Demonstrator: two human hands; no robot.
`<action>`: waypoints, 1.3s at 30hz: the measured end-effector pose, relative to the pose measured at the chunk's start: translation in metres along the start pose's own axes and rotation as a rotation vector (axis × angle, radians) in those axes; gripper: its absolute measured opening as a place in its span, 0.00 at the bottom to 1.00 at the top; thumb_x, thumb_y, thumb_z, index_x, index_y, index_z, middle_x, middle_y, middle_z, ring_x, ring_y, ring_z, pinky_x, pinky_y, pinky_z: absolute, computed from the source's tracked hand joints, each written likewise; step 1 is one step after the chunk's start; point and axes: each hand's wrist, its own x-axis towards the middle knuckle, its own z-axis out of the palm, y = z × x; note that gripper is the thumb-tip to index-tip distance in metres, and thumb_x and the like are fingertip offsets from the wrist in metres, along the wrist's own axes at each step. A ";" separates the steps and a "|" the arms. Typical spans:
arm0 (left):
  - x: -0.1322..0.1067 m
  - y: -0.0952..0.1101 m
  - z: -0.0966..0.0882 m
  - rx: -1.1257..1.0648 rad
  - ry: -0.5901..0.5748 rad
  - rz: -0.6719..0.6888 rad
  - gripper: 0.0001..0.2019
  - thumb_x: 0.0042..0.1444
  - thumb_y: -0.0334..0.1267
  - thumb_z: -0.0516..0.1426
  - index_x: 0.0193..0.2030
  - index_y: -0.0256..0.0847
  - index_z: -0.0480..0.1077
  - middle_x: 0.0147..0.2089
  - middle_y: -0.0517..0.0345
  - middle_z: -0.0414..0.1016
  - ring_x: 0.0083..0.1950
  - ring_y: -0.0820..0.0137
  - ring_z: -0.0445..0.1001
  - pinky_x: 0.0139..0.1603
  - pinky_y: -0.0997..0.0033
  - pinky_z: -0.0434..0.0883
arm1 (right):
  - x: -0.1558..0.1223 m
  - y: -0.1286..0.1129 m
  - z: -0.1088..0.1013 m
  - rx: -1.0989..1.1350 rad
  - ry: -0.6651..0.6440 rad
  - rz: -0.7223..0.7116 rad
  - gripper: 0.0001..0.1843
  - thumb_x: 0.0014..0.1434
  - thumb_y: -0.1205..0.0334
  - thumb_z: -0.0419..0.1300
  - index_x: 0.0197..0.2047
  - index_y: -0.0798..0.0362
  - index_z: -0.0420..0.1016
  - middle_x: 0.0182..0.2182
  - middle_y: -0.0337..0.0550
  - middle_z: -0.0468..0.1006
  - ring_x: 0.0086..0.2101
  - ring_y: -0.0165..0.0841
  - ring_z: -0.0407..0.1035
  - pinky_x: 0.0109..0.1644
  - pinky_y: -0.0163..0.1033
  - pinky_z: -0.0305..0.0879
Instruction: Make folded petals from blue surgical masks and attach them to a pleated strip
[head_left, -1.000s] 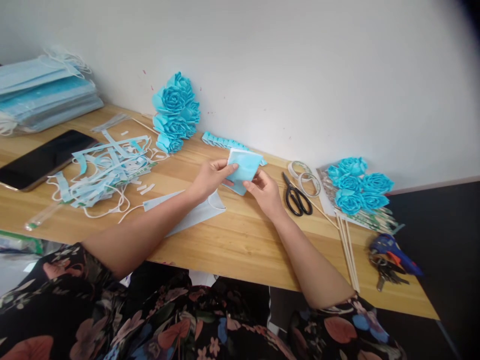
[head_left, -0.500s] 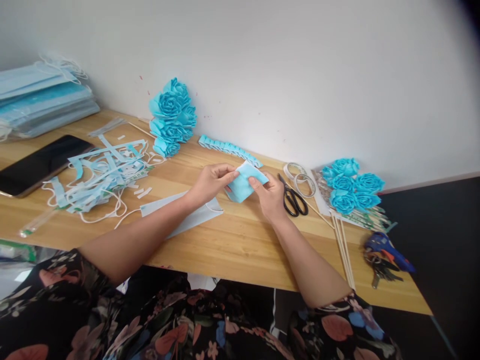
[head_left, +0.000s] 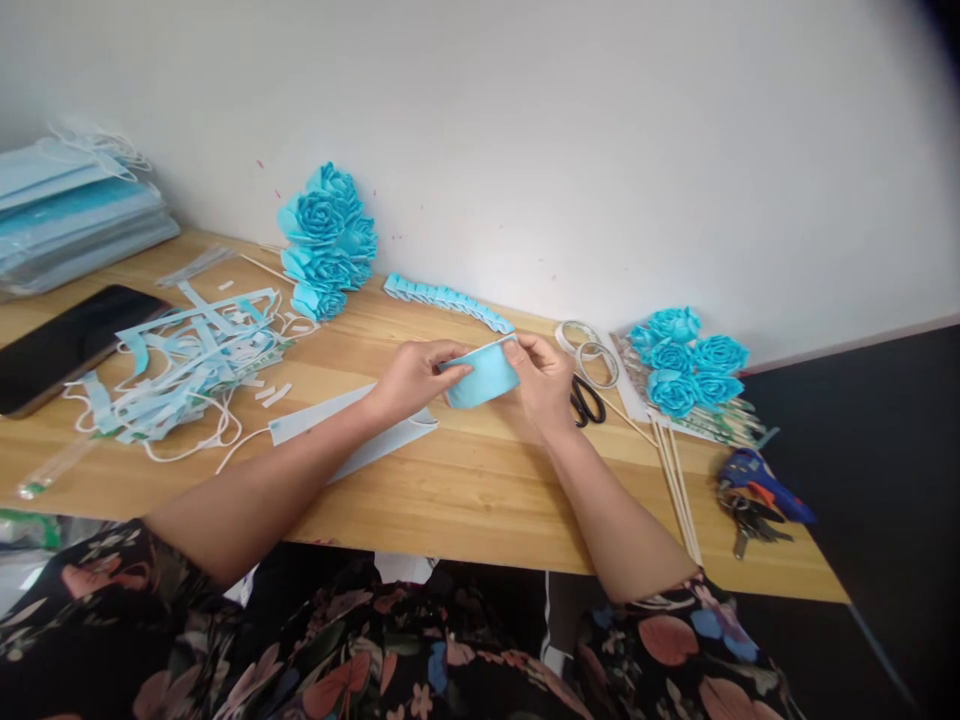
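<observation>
Wood of a pale, honey tone makes up the table (head_left: 465,490), which runs along a plain white wall (head_left: 525,150); to the right, past the table's end, the room drops away into a dark floor (head_left: 885,450). Just above the middle of the table the left hand (head_left: 411,377) and the right hand (head_left: 546,378) each pinch one end of a light blue fabric piece (head_left: 484,378), thumbs and fingertips closed on its edges so that it hangs curved between them, clear of the wood. Under the left forearm lies a flat white mask sheet (head_left: 300,425). Further left sits a loose heap of blue and white scraps (head_left: 187,360) with elastic loops, then a dark phone (head_left: 60,345) lying face up, and behind it a stack of blue masks (head_left: 67,215) against the wall. A bunch of blue roses (head_left: 324,240) leans on the wall, and beside it a folded blue strip (head_left: 446,298) curves along the table's back edge. Just right of the right hand are black scissors (head_left: 587,400), partly hidden by it, and 2 tape rolls (head_left: 589,350). Beyond them rest more blue roses on sticks (head_left: 686,360), bare wooden skewers (head_left: 679,480), a blue glue gun (head_left: 761,485) and a bunch of keys (head_left: 746,520) near the table's right corner.
</observation>
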 end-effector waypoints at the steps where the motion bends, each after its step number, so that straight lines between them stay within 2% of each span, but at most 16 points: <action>1: 0.000 -0.001 -0.001 0.033 0.004 -0.015 0.11 0.56 0.43 0.58 0.36 0.38 0.78 0.32 0.58 0.79 0.31 0.71 0.73 0.33 0.74 0.66 | 0.001 -0.001 -0.001 0.004 0.025 -0.005 0.13 0.58 0.50 0.65 0.33 0.52 0.79 0.26 0.36 0.75 0.28 0.29 0.65 0.32 0.34 0.63; 7: 0.002 -0.001 -0.005 0.153 0.034 -0.060 0.10 0.54 0.43 0.58 0.31 0.38 0.76 0.25 0.63 0.74 0.26 0.74 0.66 0.28 0.75 0.59 | 0.008 0.000 -0.005 -0.047 0.114 -0.004 0.15 0.58 0.48 0.63 0.31 0.53 0.77 0.25 0.36 0.71 0.27 0.28 0.62 0.30 0.34 0.60; 15: 0.004 -0.001 -0.006 0.170 0.046 -0.091 0.13 0.53 0.46 0.60 0.25 0.39 0.73 0.19 0.64 0.65 0.23 0.75 0.59 0.25 0.74 0.54 | 0.011 0.010 -0.008 -0.016 0.118 0.035 0.16 0.57 0.47 0.64 0.31 0.53 0.76 0.24 0.35 0.70 0.26 0.28 0.61 0.30 0.34 0.60; 21: 0.004 0.001 -0.008 0.211 0.067 -0.053 0.10 0.53 0.43 0.60 0.26 0.41 0.74 0.19 0.64 0.65 0.22 0.74 0.61 0.25 0.73 0.54 | 0.011 0.011 -0.010 0.000 0.102 0.028 0.16 0.58 0.47 0.64 0.32 0.52 0.77 0.25 0.35 0.72 0.27 0.29 0.64 0.32 0.34 0.62; 26: 0.004 0.004 -0.011 0.203 0.199 -0.004 0.06 0.53 0.39 0.58 0.32 0.41 0.77 0.27 0.60 0.74 0.27 0.72 0.68 0.31 0.73 0.63 | 0.012 0.006 -0.014 0.024 0.085 -0.039 0.12 0.59 0.50 0.64 0.35 0.50 0.78 0.31 0.37 0.78 0.33 0.32 0.70 0.39 0.36 0.67; 28: 0.005 0.005 -0.013 0.125 0.239 -0.076 0.07 0.53 0.40 0.59 0.34 0.40 0.77 0.27 0.59 0.74 0.25 0.73 0.68 0.29 0.74 0.63 | 0.012 0.004 -0.016 0.011 0.058 -0.075 0.11 0.60 0.51 0.64 0.36 0.50 0.79 0.32 0.38 0.79 0.35 0.33 0.72 0.42 0.38 0.68; 31: 0.007 0.006 -0.016 -0.094 0.268 -0.276 0.12 0.52 0.43 0.60 0.38 0.38 0.75 0.23 0.61 0.72 0.19 0.75 0.65 0.22 0.75 0.61 | 0.013 -0.003 -0.017 -0.057 -0.017 -0.146 0.09 0.61 0.54 0.62 0.37 0.49 0.78 0.34 0.40 0.80 0.37 0.34 0.73 0.44 0.40 0.69; 33: 0.010 0.006 -0.019 -0.257 0.282 -0.327 0.13 0.51 0.44 0.60 0.38 0.37 0.72 0.28 0.58 0.75 0.21 0.74 0.68 0.21 0.76 0.62 | 0.013 -0.009 -0.016 -0.110 -0.101 -0.249 0.07 0.63 0.56 0.61 0.38 0.48 0.79 0.35 0.41 0.80 0.39 0.36 0.73 0.47 0.43 0.69; 36: 0.014 0.006 -0.023 -0.456 0.311 -0.275 0.12 0.50 0.43 0.61 0.38 0.39 0.67 0.39 0.54 0.77 0.32 0.71 0.76 0.28 0.75 0.70 | 0.011 -0.015 -0.010 -0.210 -0.262 -0.436 0.05 0.64 0.60 0.61 0.38 0.46 0.80 0.37 0.42 0.81 0.42 0.37 0.73 0.52 0.46 0.67; 39: 0.015 0.005 -0.024 -0.539 0.333 -0.256 0.12 0.52 0.42 0.60 0.38 0.41 0.63 0.42 0.55 0.77 0.39 0.71 0.76 0.38 0.72 0.73 | 0.008 -0.012 0.001 -0.317 -0.384 -0.565 0.08 0.65 0.63 0.60 0.39 0.45 0.81 0.38 0.43 0.82 0.43 0.38 0.73 0.51 0.48 0.68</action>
